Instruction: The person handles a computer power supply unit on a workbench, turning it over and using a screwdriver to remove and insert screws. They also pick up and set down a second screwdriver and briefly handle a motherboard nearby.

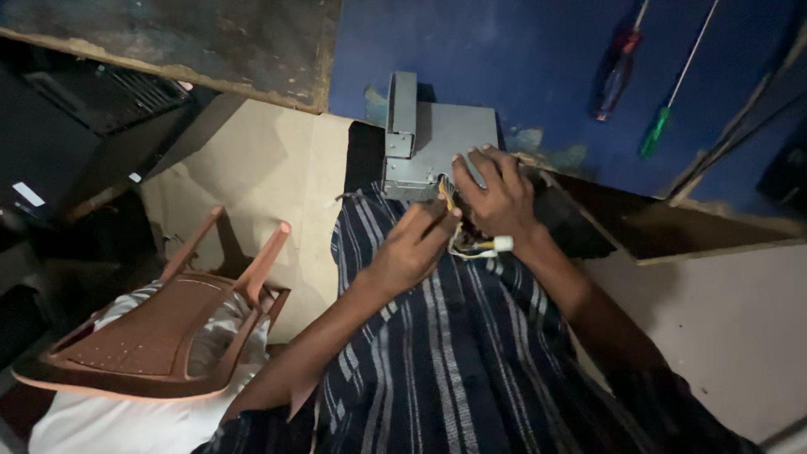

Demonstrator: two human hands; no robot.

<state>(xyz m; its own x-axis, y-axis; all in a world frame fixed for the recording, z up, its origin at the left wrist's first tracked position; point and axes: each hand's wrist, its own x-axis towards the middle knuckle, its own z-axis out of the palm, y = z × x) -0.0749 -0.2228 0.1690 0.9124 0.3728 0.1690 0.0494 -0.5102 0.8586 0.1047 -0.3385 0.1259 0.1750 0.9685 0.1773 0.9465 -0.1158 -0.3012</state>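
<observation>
Head view shows a grey metal box (441, 143), apparently a sheet-metal housing, rested on the person's lap at the far edge of a dark blue striped cloth (445, 353) that is spread over the legs. The right hand (496, 197) is laid against the near right corner of the box, its fingers spread over the top face and the thumb bent down toward the opening from which a bundle of wires (466, 244) is seen to emerge. The left hand (412, 244) is closed in a pinch just beside it, and a thin yellow wire (448, 197) is gripped between its thumb and forefinger close to the box's near face. A small white connector (503, 244) is seen at the end of the wire bundle, hanging just below the right wrist. Whether the right hand is actually clamped on the box or only pressed against it cannot be told. To the left, a brown plastic chair (160, 328) is lying tipped over white cloth (126, 420) on the floor. On the blue surface beyond the box, two screwdrivers are lying well apart from the hands: one with a red handle (618, 67) and one with a green handle (656, 130).
</observation>
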